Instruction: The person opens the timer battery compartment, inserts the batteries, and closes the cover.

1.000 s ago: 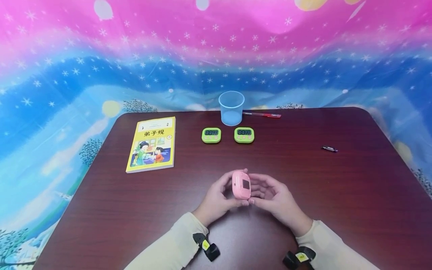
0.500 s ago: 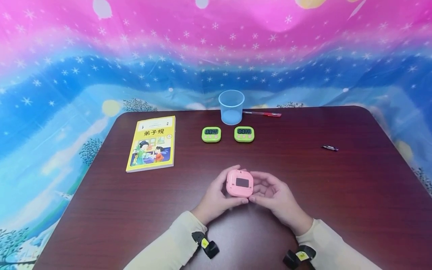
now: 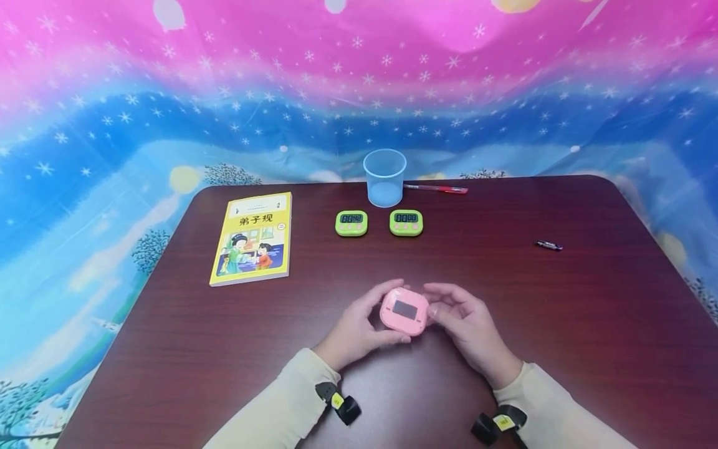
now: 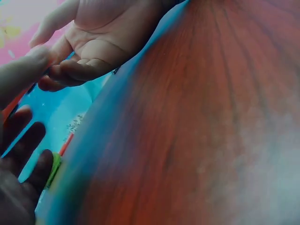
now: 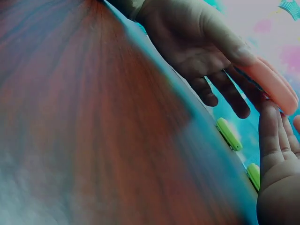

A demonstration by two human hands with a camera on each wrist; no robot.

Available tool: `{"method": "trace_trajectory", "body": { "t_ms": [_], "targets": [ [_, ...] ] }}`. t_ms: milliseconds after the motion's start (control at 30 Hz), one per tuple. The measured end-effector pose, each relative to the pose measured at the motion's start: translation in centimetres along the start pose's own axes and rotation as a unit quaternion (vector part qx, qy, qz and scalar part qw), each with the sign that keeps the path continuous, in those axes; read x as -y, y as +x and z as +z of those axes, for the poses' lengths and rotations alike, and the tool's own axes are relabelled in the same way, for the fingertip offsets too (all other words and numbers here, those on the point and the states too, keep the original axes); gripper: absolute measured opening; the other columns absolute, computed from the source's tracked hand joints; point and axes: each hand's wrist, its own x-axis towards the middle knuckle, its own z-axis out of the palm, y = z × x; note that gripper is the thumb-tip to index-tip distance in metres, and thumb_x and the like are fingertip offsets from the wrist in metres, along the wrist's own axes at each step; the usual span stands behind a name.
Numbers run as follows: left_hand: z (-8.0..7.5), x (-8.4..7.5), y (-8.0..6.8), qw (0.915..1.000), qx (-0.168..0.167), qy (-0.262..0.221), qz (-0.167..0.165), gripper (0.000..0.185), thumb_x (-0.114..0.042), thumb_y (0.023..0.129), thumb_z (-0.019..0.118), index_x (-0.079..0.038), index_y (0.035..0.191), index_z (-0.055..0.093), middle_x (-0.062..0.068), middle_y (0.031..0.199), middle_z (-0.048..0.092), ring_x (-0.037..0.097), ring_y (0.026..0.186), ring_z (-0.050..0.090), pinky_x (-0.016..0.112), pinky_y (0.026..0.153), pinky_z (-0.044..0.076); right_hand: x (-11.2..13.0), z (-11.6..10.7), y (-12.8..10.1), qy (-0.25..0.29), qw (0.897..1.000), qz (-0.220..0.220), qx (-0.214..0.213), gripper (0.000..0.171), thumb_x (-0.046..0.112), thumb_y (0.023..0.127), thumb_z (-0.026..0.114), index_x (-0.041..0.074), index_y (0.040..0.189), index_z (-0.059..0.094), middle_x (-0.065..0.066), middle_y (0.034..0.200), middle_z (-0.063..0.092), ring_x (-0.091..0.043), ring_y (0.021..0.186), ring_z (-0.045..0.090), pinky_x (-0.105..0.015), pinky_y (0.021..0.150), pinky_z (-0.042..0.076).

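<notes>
A pink digital timer is held up above the near middle of the table, its back with a dark rectangular patch facing the head camera. My left hand grips its left side, thumb along the lower edge and fingers round the far side. At its right edge my right hand pinches the rim with thumb and fingertips. The right wrist view shows the timer edge-on between the left thumb and fingers. Two green digital timers, a left one and a right one, lie beyond the hands.
A translucent blue cup stands at the table's back edge, with a red pen beside it. The yellow book lies at left. A small dark cylindrical object lies at right. A patterned cloth hangs behind.
The pink timer has turned from edge-on to back-facing, then tilted and shifted slightly right. My right thumb has moved up to its right edge. The left hand keeps its hold.
</notes>
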Motion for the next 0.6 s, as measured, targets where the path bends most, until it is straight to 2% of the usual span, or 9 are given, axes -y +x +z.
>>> {"method": "trace_trajectory", "body": {
  "t_ms": [133, 233, 367, 433, 533, 600],
  "targets": [
    [-0.27, -0.19, -0.04, 0.9940, 0.081, 0.057, 0.045, 0.088, -0.027, 0.077, 0.089, -0.022, 0.153, 0.044, -0.007, 0.151, 0.049, 0.010, 0.138, 0.044, 0.031, 0.116, 0.036, -0.03, -0.24, 0.05, -0.010, 1.000, 0.017, 0.013, 0.044, -0.008, 0.094, 0.060, -0.020, 0.133, 0.044, -0.008, 0.110, 0.070, -0.014, 0.099, 0.069, -0.027, 0.085, 0.059],
    [-0.39, -0.29, -0.09, 0.9889, 0.113, 0.077, 0.058, 0.089, -0.028, 0.078, 0.088, -0.023, 0.154, 0.042, -0.006, 0.153, 0.046, 0.009, 0.140, 0.042, 0.030, 0.116, 0.035, -0.11, -0.42, 0.10, -0.017, 0.999, 0.033, 0.034, 0.049, -0.008, 0.092, 0.064, -0.019, 0.135, 0.043, -0.009, 0.109, 0.070, -0.014, 0.096, 0.070, -0.027, 0.083, 0.060],
    [-0.45, -0.25, -0.08, 0.9843, 0.129, 0.097, 0.072, 0.090, -0.029, 0.079, 0.088, -0.021, 0.155, 0.041, -0.003, 0.154, 0.046, 0.011, 0.140, 0.042, 0.030, 0.116, 0.035, -0.06, -0.55, 0.17, -0.019, 0.996, 0.058, 0.059, 0.050, -0.009, 0.090, 0.065, -0.019, 0.134, 0.044, -0.013, 0.109, 0.069, -0.014, 0.091, 0.070, -0.027, 0.077, 0.061],
    [-0.47, -0.18, -0.08, 0.9836, 0.135, 0.099, 0.066, 0.093, -0.031, 0.079, 0.087, -0.021, 0.156, 0.037, -0.003, 0.155, 0.044, 0.011, 0.141, 0.041, 0.030, 0.117, 0.035, 0.00, -0.62, 0.22, -0.029, 0.995, 0.064, 0.069, 0.048, -0.010, 0.089, 0.065, -0.018, 0.133, 0.046, -0.016, 0.108, 0.068, -0.014, 0.090, 0.070, -0.027, 0.075, 0.061],
    [-0.52, -0.01, 0.00, 0.9889, 0.132, 0.056, 0.038, 0.096, -0.027, 0.081, 0.086, -0.019, 0.159, 0.031, -0.001, 0.158, 0.041, 0.013, 0.140, 0.043, 0.030, 0.114, 0.038, 0.09, -0.71, 0.30, -0.058, 0.994, 0.066, 0.060, 0.049, -0.012, 0.088, 0.061, -0.014, 0.135, 0.048, -0.018, 0.105, 0.064, -0.011, 0.087, 0.068, -0.024, 0.072, 0.060],
    [-0.57, 0.11, 0.09, 0.9931, 0.116, 0.013, 0.015, 0.097, -0.021, 0.082, 0.086, -0.015, 0.159, 0.028, 0.003, 0.158, 0.041, 0.017, 0.139, 0.045, 0.032, 0.110, 0.044, 0.16, -0.71, 0.35, -0.055, 0.995, 0.074, 0.044, 0.053, -0.015, 0.086, 0.057, -0.012, 0.138, 0.047, -0.016, 0.105, 0.061, -0.010, 0.087, 0.066, -0.023, 0.071, 0.059]
  ]
}}
